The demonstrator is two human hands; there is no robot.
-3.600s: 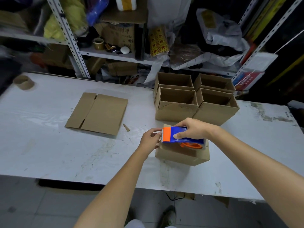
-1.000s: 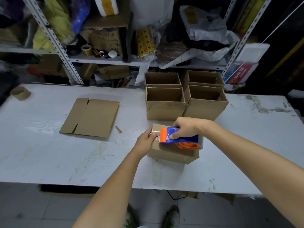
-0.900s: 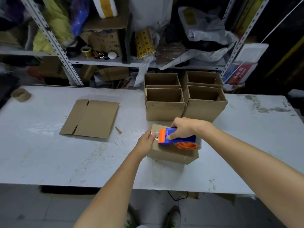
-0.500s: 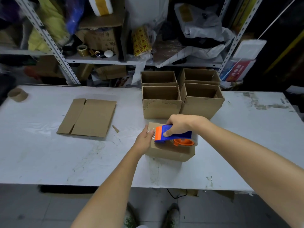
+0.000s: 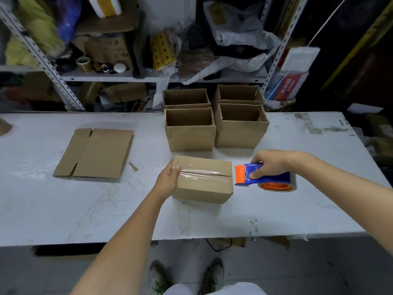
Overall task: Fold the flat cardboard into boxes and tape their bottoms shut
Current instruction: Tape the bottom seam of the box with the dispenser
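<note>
Dim room, tape glare, wide-angle bowed edges, blurred shelf corners

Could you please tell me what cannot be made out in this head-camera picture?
Head view, taped box: underside hidden against the table.
Head view, brown roll: cut off by the left edge.
Head view, yellow packets: print too small and blurred.
Head view, tape dispenser: whether clear tape joins it to the box, too fine to tell.

Nothing was legible — white characters on the red pack (image 5: 287,85), well beyond the fingers (image 5: 261,161) of the right hand (image 5: 273,163), were too blurred.
</note>
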